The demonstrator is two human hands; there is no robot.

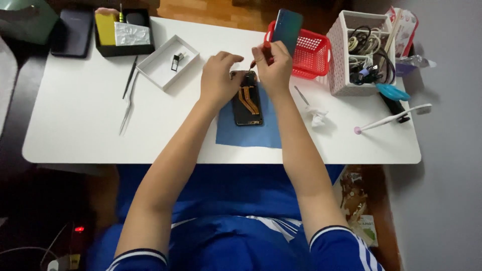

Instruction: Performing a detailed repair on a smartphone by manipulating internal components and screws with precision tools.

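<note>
Opened phone (247, 100) lies on blue mat (248, 131), directly under both hands; back cover (287, 31) leans in red basket (307, 50) beyond right hand. Left hand (219, 78) presses curled fingers on phone's top edge. Right hand (273, 68) pinches small red-handled tool (257, 59) at top corner; insides exposed, orange ribbon cable in place.

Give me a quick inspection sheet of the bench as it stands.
Surface: white table, blue mat under the work.
Job's things: opened phone on the mat, orange flex strips exposed; small red-handled tool.
Clutter: tweezers, white tray, black box, red basket with the phone back cover leaning in it, toothbrush.
Hands: left hand rests on the phone's top edge; right hand has its grip on the tool.
Cables: coiled leads in the white basket.
Surroundings: wooden floor, grey wall.
</note>
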